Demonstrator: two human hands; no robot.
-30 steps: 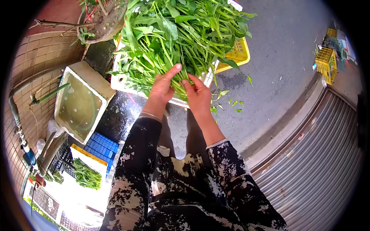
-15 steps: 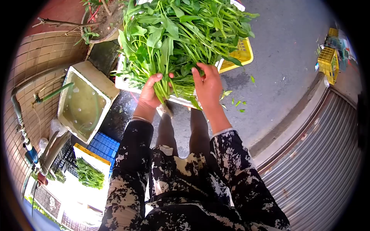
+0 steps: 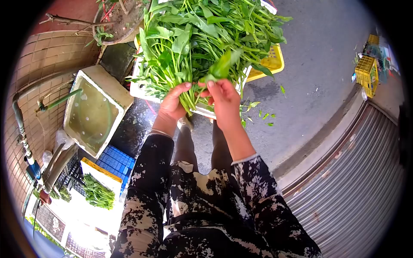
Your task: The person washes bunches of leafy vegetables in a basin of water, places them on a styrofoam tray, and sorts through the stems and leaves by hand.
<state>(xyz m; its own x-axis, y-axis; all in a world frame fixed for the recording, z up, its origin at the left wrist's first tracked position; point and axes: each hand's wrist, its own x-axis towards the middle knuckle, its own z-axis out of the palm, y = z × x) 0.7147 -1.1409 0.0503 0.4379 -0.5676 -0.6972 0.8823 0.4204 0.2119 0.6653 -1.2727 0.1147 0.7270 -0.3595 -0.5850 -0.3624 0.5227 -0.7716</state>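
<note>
A large heap of leafy green stems [image 3: 215, 34] lies on a white foam box [image 3: 138, 88], whose near edge shows beneath it. My left hand [image 3: 174, 101] is closed round the lower ends of a bunch of stems [image 3: 186, 101] at the near side of the heap. Close beside it on the right, my right hand [image 3: 221, 96] pinches a green leaf [image 3: 223, 66], which is blurred by motion and points up and away. Under the heap, a yellow crate [image 3: 273, 62] sticks out at the right.
A basin of water [image 3: 92, 114] with a green hose [image 3: 64, 99] stands at the left, below a potted plant [image 3: 122, 26]. Lower left are a blue crate [image 3: 115, 161] and more greens [image 3: 98, 191]. Yellow crates [image 3: 366, 73] and a ribbed shutter [image 3: 348, 185] are at the right.
My left hand has gathered a bunch of stems at the heap's near edge. My right hand moved away from the stems, then back left, and now has a leaf between its fingers.
</note>
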